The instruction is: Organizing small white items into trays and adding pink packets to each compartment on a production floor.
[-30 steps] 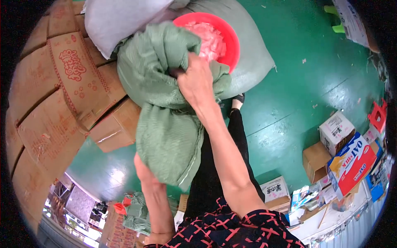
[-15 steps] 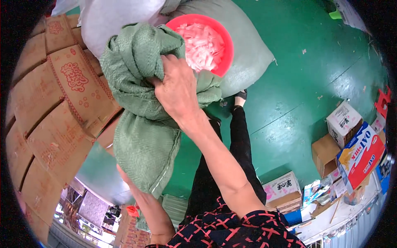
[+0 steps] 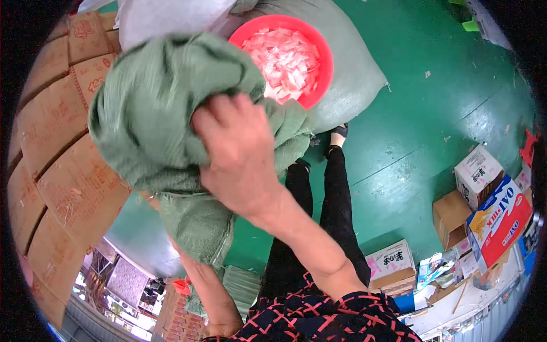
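Change: I lifted the green sack [image 3: 154, 114] closer; right hand [image 3: 239, 154] clenched it, fingers curled in.
Left hand: hidden, can't tell.
Basin: red basin [image 3: 316, 51] beyond fingertips held pale pieces [image 3: 282, 57].

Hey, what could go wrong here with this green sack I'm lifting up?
The green sack is bunched in your right hand near the red basin of pale pieces; a swing might knock it off the grey sack. The raised cloth also hides your left hand, the stacked cartons and part of the floor.

left hand: hidden behind green woven sack [image 3: 154, 114] | sack: motion-blurred | red basin [image 3: 310, 62]: near rim covered
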The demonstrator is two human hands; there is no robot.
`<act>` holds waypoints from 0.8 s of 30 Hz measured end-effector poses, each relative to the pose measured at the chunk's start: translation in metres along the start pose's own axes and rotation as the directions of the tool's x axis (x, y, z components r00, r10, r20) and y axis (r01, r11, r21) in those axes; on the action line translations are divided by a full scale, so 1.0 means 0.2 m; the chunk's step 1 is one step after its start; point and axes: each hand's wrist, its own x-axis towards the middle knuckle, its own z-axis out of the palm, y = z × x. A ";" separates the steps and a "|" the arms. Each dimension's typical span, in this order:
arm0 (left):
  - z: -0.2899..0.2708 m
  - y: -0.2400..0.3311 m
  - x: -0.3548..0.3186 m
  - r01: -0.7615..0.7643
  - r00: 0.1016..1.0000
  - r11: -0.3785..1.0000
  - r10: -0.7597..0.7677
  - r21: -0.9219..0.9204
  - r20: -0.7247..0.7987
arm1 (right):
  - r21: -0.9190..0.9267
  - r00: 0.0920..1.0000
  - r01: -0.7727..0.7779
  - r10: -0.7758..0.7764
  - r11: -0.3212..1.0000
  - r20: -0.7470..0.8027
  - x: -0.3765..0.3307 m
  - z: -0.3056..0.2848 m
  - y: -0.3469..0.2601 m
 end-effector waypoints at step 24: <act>0.66 -0.07 0.56 -0.261 0.929 0.837 0.353 0.482 -0.110 | 0.702 0.675 -0.533 0.738 0.472 0.016 0.28 -0.40 1.22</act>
